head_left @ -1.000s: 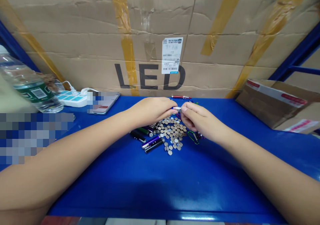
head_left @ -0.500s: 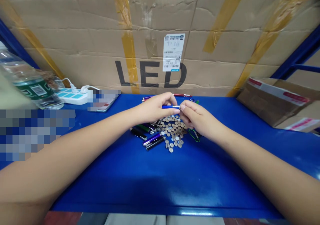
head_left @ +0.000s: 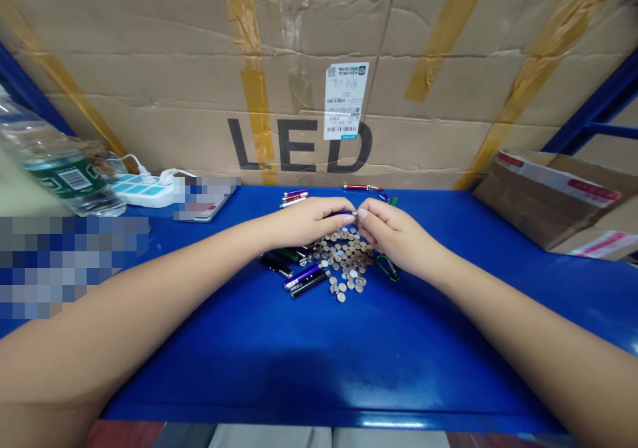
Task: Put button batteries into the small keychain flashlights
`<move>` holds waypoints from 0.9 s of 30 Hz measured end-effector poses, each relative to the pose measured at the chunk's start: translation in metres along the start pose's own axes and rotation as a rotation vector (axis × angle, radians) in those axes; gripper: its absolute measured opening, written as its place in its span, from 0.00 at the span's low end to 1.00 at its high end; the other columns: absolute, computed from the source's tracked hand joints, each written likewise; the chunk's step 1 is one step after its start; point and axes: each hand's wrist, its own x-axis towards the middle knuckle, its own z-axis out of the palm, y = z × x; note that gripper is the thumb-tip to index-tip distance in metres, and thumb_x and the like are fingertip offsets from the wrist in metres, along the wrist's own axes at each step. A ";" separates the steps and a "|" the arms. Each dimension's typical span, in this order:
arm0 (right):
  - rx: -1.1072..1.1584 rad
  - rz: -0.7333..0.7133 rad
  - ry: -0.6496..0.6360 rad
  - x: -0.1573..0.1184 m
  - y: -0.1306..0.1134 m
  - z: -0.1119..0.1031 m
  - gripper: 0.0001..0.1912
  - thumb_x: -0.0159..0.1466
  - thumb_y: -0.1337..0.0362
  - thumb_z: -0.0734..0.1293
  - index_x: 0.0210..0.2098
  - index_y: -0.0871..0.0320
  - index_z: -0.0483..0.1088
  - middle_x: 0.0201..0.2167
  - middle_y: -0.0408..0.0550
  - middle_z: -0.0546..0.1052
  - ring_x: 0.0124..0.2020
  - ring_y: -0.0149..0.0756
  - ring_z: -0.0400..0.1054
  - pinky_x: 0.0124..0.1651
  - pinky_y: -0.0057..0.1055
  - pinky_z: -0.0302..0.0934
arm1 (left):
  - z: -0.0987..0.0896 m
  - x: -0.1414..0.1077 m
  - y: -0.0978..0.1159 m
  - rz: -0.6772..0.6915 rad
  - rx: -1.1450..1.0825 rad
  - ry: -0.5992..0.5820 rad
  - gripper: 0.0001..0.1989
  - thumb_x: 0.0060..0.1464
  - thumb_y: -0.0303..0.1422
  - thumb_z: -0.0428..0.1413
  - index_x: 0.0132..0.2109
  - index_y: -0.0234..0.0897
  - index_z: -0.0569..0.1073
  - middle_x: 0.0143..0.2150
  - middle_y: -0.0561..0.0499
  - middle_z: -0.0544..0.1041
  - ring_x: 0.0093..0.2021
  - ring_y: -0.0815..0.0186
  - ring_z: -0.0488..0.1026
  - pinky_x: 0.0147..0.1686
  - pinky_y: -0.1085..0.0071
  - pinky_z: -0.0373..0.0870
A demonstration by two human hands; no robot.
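My left hand (head_left: 319, 221) is closed around a slim blue mini flashlight (head_left: 345, 214), and its fingers hide most of the barrel. At the flashlight's silver end, the fingertips of my right hand (head_left: 386, 225) pinch together. Whether a small part sits between them is hidden. Beneath both hands lies a spread pile of silver button cells (head_left: 343, 256). More mini flashlights rest left of the pile, among them a purple one (head_left: 303, 276), a black one (head_left: 310, 284) and another dark one (head_left: 276, 266). A green carabiner (head_left: 387, 267) lies below my right hand.
Behind the hands lie a red mini flashlight (head_left: 363, 187) and several others (head_left: 294, 197). A water bottle (head_left: 70, 169), a power strip (head_left: 144, 190) and a phone-like slab (head_left: 209, 202) are on the left. An open cardboard box (head_left: 553, 202) stands right. A large carton (head_left: 428, 135) walls the back.
My left hand has rolled over the blue mini flashlight, so less of its barrel shows. The right fingertips stay at its silver end. The pile looks unchanged.
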 end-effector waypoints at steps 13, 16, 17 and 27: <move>0.086 0.080 0.033 0.001 0.000 -0.006 0.16 0.68 0.58 0.54 0.25 0.55 0.54 0.19 0.37 0.59 0.20 0.27 0.52 0.26 0.28 0.51 | 0.003 -0.001 0.006 0.062 0.825 -0.289 0.11 0.60 0.36 0.45 0.41 0.38 0.69 0.26 0.49 0.74 0.21 0.63 0.67 0.19 0.70 0.47; 0.023 0.071 0.011 0.000 -0.001 -0.007 0.16 0.68 0.59 0.54 0.24 0.55 0.54 0.19 0.37 0.60 0.21 0.28 0.53 0.27 0.28 0.51 | 0.003 0.001 0.007 0.067 0.844 -0.305 0.13 0.58 0.38 0.44 0.43 0.37 0.68 0.26 0.48 0.75 0.21 0.62 0.68 0.19 0.70 0.48; -0.007 0.069 0.006 0.000 -0.001 -0.007 0.16 0.68 0.60 0.54 0.24 0.55 0.54 0.19 0.38 0.60 0.22 0.28 0.54 0.28 0.28 0.52 | 0.003 0.001 0.007 0.069 0.843 -0.305 0.13 0.58 0.38 0.44 0.43 0.37 0.68 0.27 0.47 0.75 0.22 0.61 0.69 0.19 0.70 0.49; -0.061 0.056 -0.028 0.002 0.001 -0.009 0.16 0.68 0.59 0.54 0.24 0.56 0.54 0.20 0.38 0.61 0.22 0.28 0.55 0.29 0.29 0.52 | -0.007 0.002 0.009 0.037 0.762 -0.308 0.11 0.58 0.37 0.46 0.43 0.39 0.70 0.34 0.48 0.78 0.28 0.62 0.71 0.26 0.70 0.58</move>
